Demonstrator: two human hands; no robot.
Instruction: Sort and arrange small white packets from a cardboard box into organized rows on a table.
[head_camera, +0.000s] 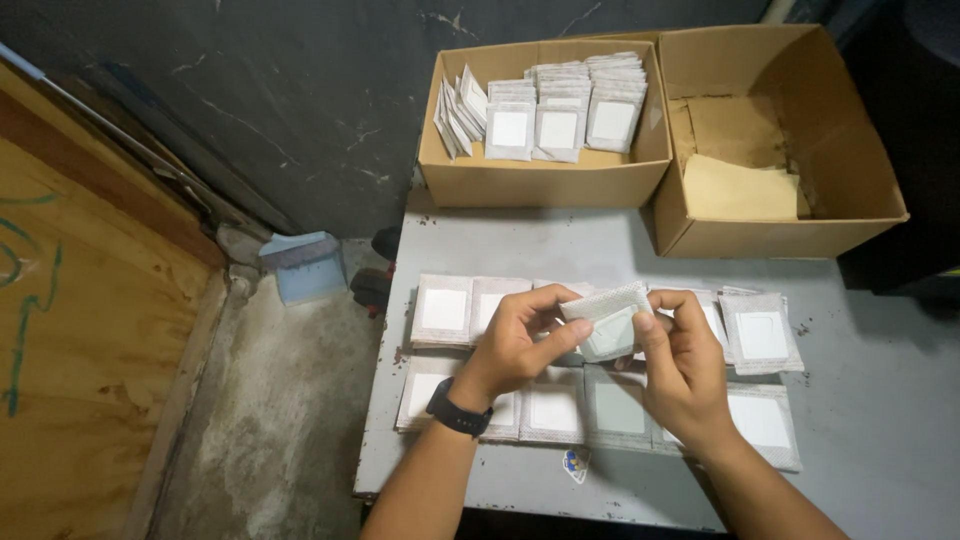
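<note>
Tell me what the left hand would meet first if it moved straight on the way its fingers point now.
The left hand points right, toward the right hand. It already pinches the small grey-white paper sachet between them, so it would probably press into that first, then the right fingers; depth is unclear.

Bare tabletop (560, 245) strip runs between the two packet rows (600, 410) and the boxes, passable from either side. Right side of the tabletop past the packets is open too. Far edge is blocked by the packet-filled box (545, 180) and the near-empty box (790, 235), which touch each other. Left of the tabletop drops to the floor (270, 440).
</note>
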